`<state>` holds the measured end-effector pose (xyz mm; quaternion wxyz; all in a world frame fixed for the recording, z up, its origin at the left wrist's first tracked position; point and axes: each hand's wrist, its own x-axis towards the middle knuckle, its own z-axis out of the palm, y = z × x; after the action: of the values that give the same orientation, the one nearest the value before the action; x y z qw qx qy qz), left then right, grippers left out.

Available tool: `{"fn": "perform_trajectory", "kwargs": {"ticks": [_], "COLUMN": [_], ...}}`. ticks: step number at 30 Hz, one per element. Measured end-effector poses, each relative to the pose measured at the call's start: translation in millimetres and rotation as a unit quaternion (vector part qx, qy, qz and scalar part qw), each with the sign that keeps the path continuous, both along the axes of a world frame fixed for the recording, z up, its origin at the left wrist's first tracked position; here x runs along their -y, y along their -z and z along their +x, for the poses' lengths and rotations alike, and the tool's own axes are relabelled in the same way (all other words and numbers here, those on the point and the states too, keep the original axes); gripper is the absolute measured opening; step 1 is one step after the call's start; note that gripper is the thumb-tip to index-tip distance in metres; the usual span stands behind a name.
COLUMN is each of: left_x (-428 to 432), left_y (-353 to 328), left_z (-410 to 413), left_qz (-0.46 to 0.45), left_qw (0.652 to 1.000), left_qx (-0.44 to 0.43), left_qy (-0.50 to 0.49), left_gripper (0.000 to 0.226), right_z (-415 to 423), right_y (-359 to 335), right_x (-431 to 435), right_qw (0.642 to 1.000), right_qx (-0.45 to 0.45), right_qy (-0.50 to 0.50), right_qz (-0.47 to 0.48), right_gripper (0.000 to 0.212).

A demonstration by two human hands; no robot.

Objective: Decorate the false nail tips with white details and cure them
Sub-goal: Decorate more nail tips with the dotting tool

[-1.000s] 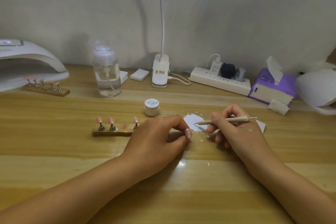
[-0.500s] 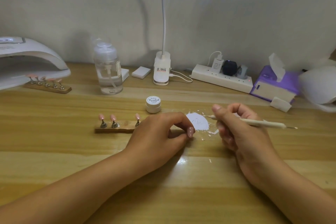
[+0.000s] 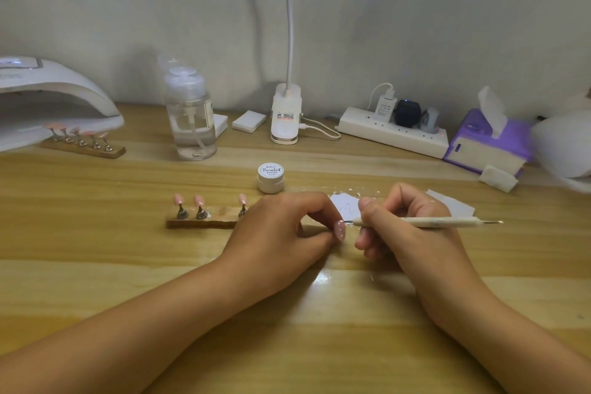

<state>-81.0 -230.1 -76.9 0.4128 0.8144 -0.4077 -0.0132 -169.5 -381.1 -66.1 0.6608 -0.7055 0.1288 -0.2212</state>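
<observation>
My left hand (image 3: 281, 230) pinches a pink false nail tip (image 3: 340, 230) with small white dots on it. My right hand (image 3: 406, 224) grips a cream dotting pen (image 3: 438, 221) whose left tip touches the top of that nail. A wooden nail stand (image 3: 201, 221) to the left carries three pink tips on metal posts. Behind my hands stand a small white gel pot (image 3: 270, 177) and a white paint smear on paper (image 3: 347, 203). At the far left a white curing lamp (image 3: 54, 99) covers a second stand (image 3: 83, 147) with several tips.
A clear pump bottle (image 3: 191, 118), a clip lamp base (image 3: 286, 118), a white power strip (image 3: 393, 133) and a purple tissue box (image 3: 489, 141) line the back of the wooden table (image 3: 96, 249). White cotton pads (image 3: 497, 177) lie at the right.
My right hand lifted the pen away from the paint smear, then swung its tip back left and down onto the nail held in my left hand. My left hand stayed put.
</observation>
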Motion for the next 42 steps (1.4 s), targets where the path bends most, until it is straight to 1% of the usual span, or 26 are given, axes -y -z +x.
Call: {"fn": "perform_trajectory", "kwargs": {"ticks": [12, 18, 34, 38, 42], "left_x": [0.1, 0.2, 0.4, 0.6, 0.8], "left_y": [-0.6, -1.5, -0.5, -0.7, -0.6], "left_z": [0.0, -0.7, 0.7, 0.6, 0.7], "left_qz": [-0.006, -0.008, 0.002, 0.004, 0.003], "left_qw": [1.000, 1.000, 1.000, 1.000, 1.000], "left_qx": [-0.001, -0.001, 0.007, 0.015, 0.013], "left_qy": [0.002, 0.004, 0.003, 0.000, 0.001], "left_gripper": [0.015, 0.017, 0.013, 0.017, 0.017], "right_z": [-0.6, -0.9, 1.9, 1.2, 1.1], "right_y": [0.0, -2.1, 2.1, 1.2, 0.7], "right_x": [0.8, 0.9, 1.5, 1.0, 0.8], "right_qw": [1.000, 1.000, 0.999, 0.999, 1.000], "right_qx": [-0.009, 0.006, -0.003, -0.006, -0.008], "right_qy": [-0.009, 0.001, -0.008, -0.006, -0.009], "right_qz": [-0.022, 0.002, -0.031, -0.035, -0.022], "right_gripper": [0.029, 0.030, 0.029, 0.029, 0.029]}}
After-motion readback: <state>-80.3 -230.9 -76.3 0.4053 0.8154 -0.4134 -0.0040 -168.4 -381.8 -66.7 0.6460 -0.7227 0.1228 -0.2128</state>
